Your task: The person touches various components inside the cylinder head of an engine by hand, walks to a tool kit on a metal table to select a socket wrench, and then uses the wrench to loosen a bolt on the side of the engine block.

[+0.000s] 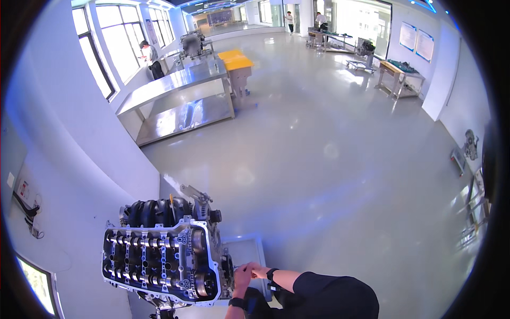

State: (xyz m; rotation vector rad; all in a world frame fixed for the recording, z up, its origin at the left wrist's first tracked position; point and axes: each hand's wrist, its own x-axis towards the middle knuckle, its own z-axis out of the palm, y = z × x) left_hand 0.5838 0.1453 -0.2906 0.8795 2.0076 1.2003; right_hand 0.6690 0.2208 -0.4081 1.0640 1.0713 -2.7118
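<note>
An engine [159, 260] with its valve cover off stands at the lower left, its camshafts and timing chain end showing. At its right end, beside a dark round pulley [227, 266], my two hands are close together. My left hand [242, 277] is closed, fingers bent in. Against it rests my right hand [258, 271], its fingers also pressed together. Whatever they hold, if anything, is hidden and too small to tell. A dark band sits on each wrist.
A grey tray-like surface [247, 247] lies beyond my hands. Farther off stand a metal table [175, 80], a yellow-topped cabinet [235, 59] and a workbench [398, 77] at right. A white wall [64, 159] runs close on the left. Several people stand far away.
</note>
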